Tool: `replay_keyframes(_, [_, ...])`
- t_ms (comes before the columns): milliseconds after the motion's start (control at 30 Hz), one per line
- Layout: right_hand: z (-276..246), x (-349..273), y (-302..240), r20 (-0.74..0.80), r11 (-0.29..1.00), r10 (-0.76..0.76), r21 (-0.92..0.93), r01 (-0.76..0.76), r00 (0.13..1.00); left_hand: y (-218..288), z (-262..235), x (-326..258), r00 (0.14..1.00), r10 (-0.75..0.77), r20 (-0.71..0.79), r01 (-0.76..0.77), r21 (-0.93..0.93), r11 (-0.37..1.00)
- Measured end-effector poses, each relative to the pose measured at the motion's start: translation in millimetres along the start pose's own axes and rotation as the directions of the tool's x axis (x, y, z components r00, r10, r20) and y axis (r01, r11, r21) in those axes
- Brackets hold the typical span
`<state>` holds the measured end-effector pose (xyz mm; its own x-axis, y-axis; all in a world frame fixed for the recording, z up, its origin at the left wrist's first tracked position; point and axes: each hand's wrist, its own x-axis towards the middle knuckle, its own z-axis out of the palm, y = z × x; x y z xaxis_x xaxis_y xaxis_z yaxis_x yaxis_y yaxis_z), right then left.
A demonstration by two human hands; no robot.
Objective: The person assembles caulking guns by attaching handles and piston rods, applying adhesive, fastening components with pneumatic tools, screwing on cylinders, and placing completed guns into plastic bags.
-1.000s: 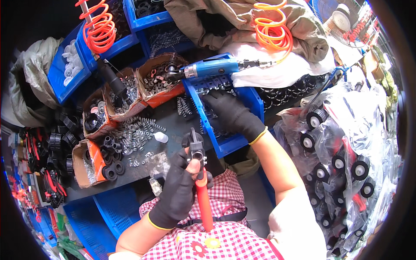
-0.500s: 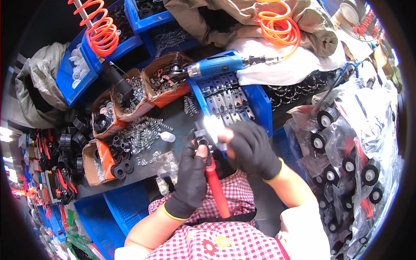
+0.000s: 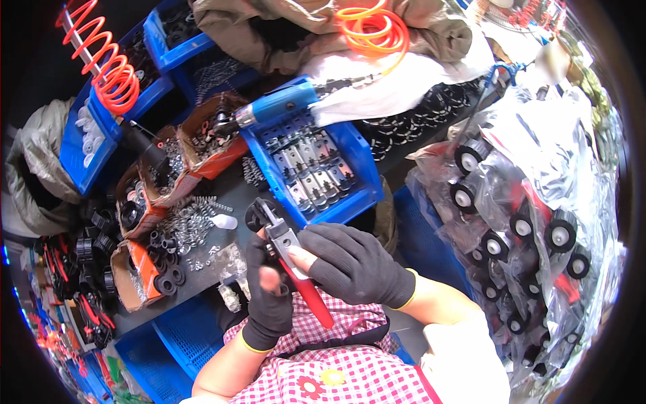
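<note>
The left hand (image 3: 268, 296), in a dark glove with cut-off tips, has its fingers wrapped around the red-handled pliers (image 3: 293, 262), gripping the handle just below the metal head. The right hand (image 3: 350, 262), gloved the same way, is closed over the upper part of the tool, its fingers pinching at the head where a small black wheel part (image 3: 258, 214) sits at the nose of the pliers (what the fingertips themselves hold is too hidden to tell). Both hands work above the lap, just in front of the table (image 3: 229, 195).

As a judgement, this piece looks mid-assembly: it is seated at the tool but not yet set aside. Plenty seems left, with the blue bin of metal brackets (image 3: 309, 168) well filled and loose springs (image 3: 185, 222) heaped nearby.
</note>
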<state>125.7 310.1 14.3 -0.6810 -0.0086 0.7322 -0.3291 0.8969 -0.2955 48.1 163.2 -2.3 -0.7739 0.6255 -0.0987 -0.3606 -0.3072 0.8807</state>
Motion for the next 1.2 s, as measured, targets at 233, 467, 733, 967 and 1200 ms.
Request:
replay_keyframes(233, [-19.1,-16.6,88.1,-0.224,0.949,0.31,0.017,-0.314,0.924,-12.7,-19.4,-12.0,0.976,-0.219,-0.015,0.217,-0.09,0.972])
replay_keyframes(467, [-20.4,5.2,155.1,-0.147,0.622,0.39,-0.686,-0.377,0.909,-16.9,2.4,-47.3,0.948,-0.301,0.099,0.299,0.04,0.954])
replay_keyframes(733, [-143.9,-98.4,-7.1,0.835,0.223,0.171,0.485,-0.846,0.524,60.2,-62.9,-116.5,0.979,-0.206,-0.008,0.205,0.145,0.968])
replay_keyframes(967, [-84.4,-99.3,-28.6,0.546,-0.268,0.76,0.757,-0.596,0.352,53.5,-21.5,-92.6,0.957,-0.094,0.275,-0.11,0.641,0.76])
replay_keyframes(1200, [-81.1,-139.7,-108.9,0.122,0.695,0.656,0.287,-0.66,0.744,94.1,10.6,-46.8,0.975,0.22,0.015,-0.203,0.452,0.869])
